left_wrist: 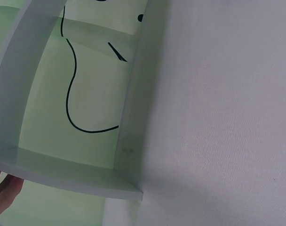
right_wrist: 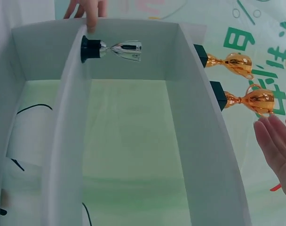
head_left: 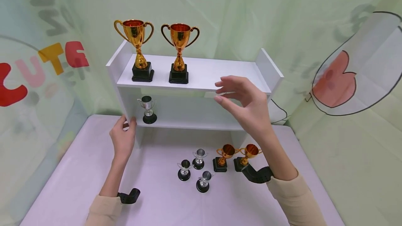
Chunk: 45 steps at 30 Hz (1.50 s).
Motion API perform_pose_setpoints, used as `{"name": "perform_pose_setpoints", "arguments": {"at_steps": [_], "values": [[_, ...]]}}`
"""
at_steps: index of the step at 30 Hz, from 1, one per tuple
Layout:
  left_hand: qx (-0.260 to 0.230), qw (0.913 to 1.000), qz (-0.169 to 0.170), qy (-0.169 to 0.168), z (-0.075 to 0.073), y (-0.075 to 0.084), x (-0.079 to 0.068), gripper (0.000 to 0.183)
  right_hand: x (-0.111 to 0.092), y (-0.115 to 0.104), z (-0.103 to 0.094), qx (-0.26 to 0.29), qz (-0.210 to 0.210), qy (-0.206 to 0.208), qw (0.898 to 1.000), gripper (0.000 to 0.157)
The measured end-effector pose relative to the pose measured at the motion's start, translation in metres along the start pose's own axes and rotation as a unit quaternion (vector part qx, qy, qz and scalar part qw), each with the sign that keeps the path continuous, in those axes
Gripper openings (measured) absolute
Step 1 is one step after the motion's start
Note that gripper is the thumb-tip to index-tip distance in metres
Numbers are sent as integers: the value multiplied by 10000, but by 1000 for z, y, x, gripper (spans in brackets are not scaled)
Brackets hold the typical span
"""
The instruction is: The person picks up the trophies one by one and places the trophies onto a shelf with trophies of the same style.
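My left hand (head_left: 123, 138) grips the left side panel of a white shelf unit (head_left: 201, 128) near the middle board, thumb and fingers on either side of its edge. In front of the top board, my right hand (head_left: 246, 104) is raised with fingers extended and holds nothing. Two large gold trophies, a left one (head_left: 134, 34) and a right one (head_left: 179, 37), stand upright on black bases on the top board. A small silver trophy (head_left: 147, 107) stands at the left of the middle board. In the right wrist view, the right hand's fingers (right_wrist: 274, 136) are beside the gold cups.
Three small silver trophies (head_left: 184, 170) stand on the white-covered table (head_left: 163, 205) before the unit. Two smaller gold trophies (head_left: 226, 152) stand to their right, under my right forearm. A printed curtain (head_left: 232, 13) hangs behind, and a dark cable (head_left: 281, 109) runs at the unit's right.
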<state>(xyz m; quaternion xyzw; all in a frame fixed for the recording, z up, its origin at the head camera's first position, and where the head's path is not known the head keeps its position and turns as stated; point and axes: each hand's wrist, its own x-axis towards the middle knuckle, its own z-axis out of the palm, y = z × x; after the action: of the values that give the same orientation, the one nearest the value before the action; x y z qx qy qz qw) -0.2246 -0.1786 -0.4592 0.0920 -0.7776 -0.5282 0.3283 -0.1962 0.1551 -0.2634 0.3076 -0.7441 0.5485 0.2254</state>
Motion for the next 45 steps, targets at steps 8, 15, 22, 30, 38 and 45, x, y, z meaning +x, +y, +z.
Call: {"name": "perform_pose_setpoints", "arguments": {"at_steps": [8,15,22,30,38,45], "values": [[-91,9999,94,8,0,0,0,23,-32,11,-9,-288,-71,-463,9985,46],[-80,9999,128,2,-1,0,0,24,-58,26,-14,-691,-190,-776,9944,43],[-81,9998,158,1,-1,-1,-1,26,-76,39,-16,-754,-148,-814,9937,45],[-76,9998,171,-5,-1,0,-1,25,-90,53,-15,-1129,-509,-852,9886,49],[-7,9998,179,23,-1,0,-1,26,-103,68,-14,-1815,-1017,-970,9733,50],[6,9999,128,13,-1,1,-2,26,-115,81,-13,-2188,-760,-1143,9661,60]]}}
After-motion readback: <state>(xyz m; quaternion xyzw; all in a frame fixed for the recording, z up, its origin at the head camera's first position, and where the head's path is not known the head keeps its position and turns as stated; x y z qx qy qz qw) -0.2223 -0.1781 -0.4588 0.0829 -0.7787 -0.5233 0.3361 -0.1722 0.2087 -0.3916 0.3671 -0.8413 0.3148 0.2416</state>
